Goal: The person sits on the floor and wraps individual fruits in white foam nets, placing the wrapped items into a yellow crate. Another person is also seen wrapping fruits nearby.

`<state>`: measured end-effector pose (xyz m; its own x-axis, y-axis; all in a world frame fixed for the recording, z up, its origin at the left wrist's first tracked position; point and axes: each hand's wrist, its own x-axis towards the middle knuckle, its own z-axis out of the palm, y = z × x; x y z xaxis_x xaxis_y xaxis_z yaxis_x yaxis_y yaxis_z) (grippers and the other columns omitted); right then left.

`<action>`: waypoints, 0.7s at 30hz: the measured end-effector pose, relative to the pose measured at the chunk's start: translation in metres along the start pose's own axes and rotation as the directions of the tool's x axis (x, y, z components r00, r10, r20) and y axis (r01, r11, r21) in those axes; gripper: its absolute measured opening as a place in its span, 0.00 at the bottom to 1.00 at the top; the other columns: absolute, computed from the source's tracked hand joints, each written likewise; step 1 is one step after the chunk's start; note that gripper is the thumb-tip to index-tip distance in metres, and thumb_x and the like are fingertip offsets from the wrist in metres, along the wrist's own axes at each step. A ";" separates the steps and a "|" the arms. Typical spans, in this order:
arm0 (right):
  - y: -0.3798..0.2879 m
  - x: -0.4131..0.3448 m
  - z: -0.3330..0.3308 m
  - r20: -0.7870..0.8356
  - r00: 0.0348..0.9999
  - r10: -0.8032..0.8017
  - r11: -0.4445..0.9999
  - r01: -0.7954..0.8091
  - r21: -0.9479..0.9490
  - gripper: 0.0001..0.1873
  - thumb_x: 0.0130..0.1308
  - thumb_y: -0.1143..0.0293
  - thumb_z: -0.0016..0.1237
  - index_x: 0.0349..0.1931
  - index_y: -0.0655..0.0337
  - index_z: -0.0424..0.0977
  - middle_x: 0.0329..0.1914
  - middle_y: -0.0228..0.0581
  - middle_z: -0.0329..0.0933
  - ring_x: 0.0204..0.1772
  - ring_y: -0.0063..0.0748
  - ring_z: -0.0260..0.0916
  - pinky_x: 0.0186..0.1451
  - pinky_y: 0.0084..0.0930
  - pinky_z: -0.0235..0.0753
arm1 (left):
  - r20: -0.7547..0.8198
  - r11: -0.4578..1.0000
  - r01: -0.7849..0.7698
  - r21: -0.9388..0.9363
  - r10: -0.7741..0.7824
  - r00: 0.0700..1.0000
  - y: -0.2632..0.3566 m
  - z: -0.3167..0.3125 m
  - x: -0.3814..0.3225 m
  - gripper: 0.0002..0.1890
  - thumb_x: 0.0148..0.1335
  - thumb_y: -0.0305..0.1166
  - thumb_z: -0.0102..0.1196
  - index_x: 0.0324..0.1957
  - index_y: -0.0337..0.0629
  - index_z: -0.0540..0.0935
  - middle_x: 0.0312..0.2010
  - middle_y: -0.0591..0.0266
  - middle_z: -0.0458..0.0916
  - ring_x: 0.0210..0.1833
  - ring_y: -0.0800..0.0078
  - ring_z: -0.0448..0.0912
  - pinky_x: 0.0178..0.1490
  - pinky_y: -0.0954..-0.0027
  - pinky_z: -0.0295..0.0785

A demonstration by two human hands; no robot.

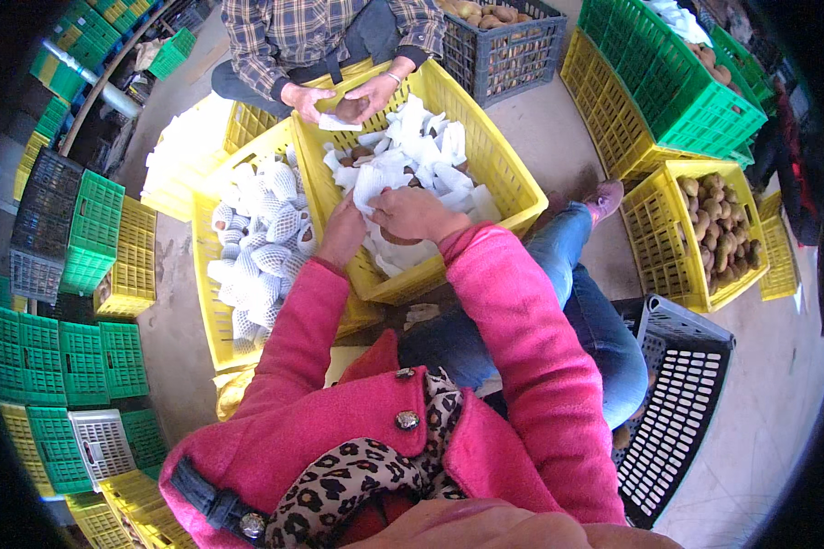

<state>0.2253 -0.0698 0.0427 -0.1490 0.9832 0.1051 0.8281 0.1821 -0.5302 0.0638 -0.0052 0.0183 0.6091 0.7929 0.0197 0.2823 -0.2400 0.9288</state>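
Observation:
Both my hands meet over a yellow plastic crate point(508, 171) that holds loose white foam net sleeves and some brown fruit. My left hand point(345, 230) grips the lower left edge of a white foam net sleeve point(369, 185). At the sleeve's right side my right hand point(412, 214) has its fingers bent onto it. Whether a fruit is inside the sleeve cannot be seen. Just below my right hand a brown fruit point(399, 239) shows among the sleeves. To the left, a second yellow crate point(206, 288) is filled with fruit in foam nets point(272, 226).
Across the crate, a co-worker's hands point(343, 103) hold a brown fruit and a sleeve. A dark crate of fruit point(515, 58) stands behind, a yellow crate of kiwifruit point(659, 233) at right, a black crate point(680, 412) near my knee. Green crates point(93, 240) are stacked left.

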 end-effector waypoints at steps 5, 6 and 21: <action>0.003 0.020 -0.001 0.011 0.996 0.085 0.996 -0.085 0.037 0.18 0.69 0.54 0.41 0.44 0.53 0.81 0.41 0.54 0.81 0.48 0.56 0.79 0.52 0.50 0.76 | 0.009 0.984 -0.170 0.058 0.170 0.985 0.012 -0.008 0.003 0.19 0.73 0.26 0.44 0.63 0.37 0.71 0.58 0.62 0.75 0.56 0.73 0.75 0.58 0.71 0.70; 0.004 0.023 -0.002 0.026 0.994 0.104 0.993 -0.105 0.061 0.18 0.69 0.54 0.41 0.44 0.52 0.81 0.41 0.53 0.81 0.49 0.56 0.79 0.53 0.50 0.76 | 0.025 0.988 -0.141 -0.061 0.142 0.990 0.014 -0.012 0.004 0.19 0.73 0.27 0.44 0.64 0.37 0.69 0.60 0.61 0.74 0.58 0.73 0.74 0.59 0.70 0.70; 0.009 0.041 0.001 0.093 0.981 0.171 0.936 -0.192 0.296 0.20 0.66 0.54 0.44 0.43 0.60 0.80 0.46 0.57 0.80 0.53 0.60 0.75 0.57 0.47 0.74 | -0.267 0.995 -0.099 -0.025 0.089 0.960 -0.018 -0.068 0.024 0.16 0.58 0.23 0.66 0.47 0.35 0.77 0.46 0.64 0.80 0.44 0.78 0.78 0.46 0.73 0.75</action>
<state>0.2262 -0.0277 0.0415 -0.0545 0.9963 -0.0664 0.6431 -0.0158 -0.7656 0.0232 0.0557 0.0273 0.4120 0.8890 0.1999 0.2019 -0.3030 0.9314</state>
